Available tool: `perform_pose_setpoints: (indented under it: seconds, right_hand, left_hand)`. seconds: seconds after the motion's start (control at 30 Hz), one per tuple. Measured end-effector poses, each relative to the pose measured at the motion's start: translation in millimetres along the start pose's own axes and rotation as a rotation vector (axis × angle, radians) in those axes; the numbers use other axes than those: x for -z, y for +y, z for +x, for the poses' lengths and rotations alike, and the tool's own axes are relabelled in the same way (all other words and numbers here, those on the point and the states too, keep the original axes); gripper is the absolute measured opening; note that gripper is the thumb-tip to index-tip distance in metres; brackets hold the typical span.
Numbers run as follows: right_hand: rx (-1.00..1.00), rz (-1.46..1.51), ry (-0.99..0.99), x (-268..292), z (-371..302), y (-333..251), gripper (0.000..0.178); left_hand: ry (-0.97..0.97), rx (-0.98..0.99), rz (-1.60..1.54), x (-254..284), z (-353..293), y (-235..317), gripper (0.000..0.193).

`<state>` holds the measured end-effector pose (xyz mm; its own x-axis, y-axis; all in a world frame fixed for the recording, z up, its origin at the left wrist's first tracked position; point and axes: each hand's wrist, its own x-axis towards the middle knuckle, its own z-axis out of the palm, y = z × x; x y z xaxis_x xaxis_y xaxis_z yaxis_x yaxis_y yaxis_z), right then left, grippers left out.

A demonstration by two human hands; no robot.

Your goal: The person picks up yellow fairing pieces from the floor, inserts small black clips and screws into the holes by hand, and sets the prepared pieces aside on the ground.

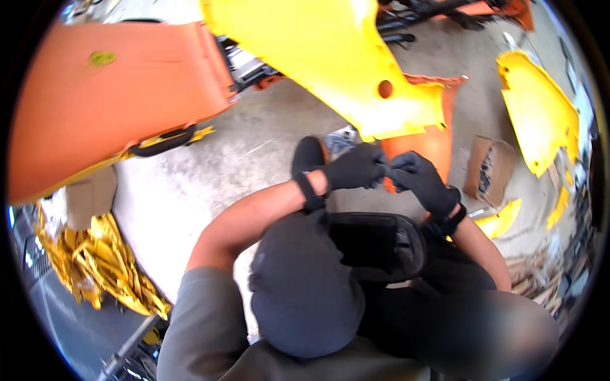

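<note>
In black gloves, my left hand (pixel 356 166) and my right hand (pixel 422 182) meet in front of my knees. The fingertips of both are pinched together, almost touching. Whatever lies between them is too small or hidden to make out. Just beyond the hands, the lower end of a large yellow plastic panel (pixel 318 57) with a round hole hangs over an orange panel (pixel 416 155). Between my legs and below the hands is an unzipped black pouch (pixel 372 244) with a dark interior.
A big orange panel (pixel 121 95) with a black handle (pixel 164 141) reaches in from the left. Yellow plastic parts (pixel 105 260) are heaped at lower left. On the right are a cardboard box (pixel 489 168), another yellow panel (pixel 540 111) and scattered strips (pixel 540 279). My black shoe (pixel 309 157) rests on concrete.
</note>
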<state>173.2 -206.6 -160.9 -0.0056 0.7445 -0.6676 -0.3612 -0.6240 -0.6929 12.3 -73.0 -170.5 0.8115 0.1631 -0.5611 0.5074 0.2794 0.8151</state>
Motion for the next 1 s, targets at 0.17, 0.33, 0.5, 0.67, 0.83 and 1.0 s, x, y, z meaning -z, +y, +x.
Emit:
perform_pose_setpoints:
  seconds: [0.17,0.33,0.5,0.67,0.83,1.0]
  right_hand:
    - [0.113,-0.057,-0.050,-4,-1,0,0.031]
    - [0.261,-0.322,0.032,-3,2,9,0.030]
    - [0.304,-0.369,0.009,-7,1,2,0.024]
    - [0.313,-0.281,0.004,-2,-3,5,0.021]
    - [0.338,-0.267,0.008,1,-3,3,0.021]
    - [0.285,-0.309,-0.005,2,-5,5,0.025]
  left_hand:
    - [-0.038,0.078,-0.097,2,-1,-1,0.012]
    - [-0.106,0.111,-0.197,5,1,-3,0.016]
    - [-0.127,0.076,-0.228,7,0,-8,0.016]
    - [-0.150,0.034,-0.319,5,4,-19,0.014]
    - [-0.161,0.144,-0.351,6,2,-10,0.015]
    - [-0.221,0.173,-0.370,9,3,-9,0.012]
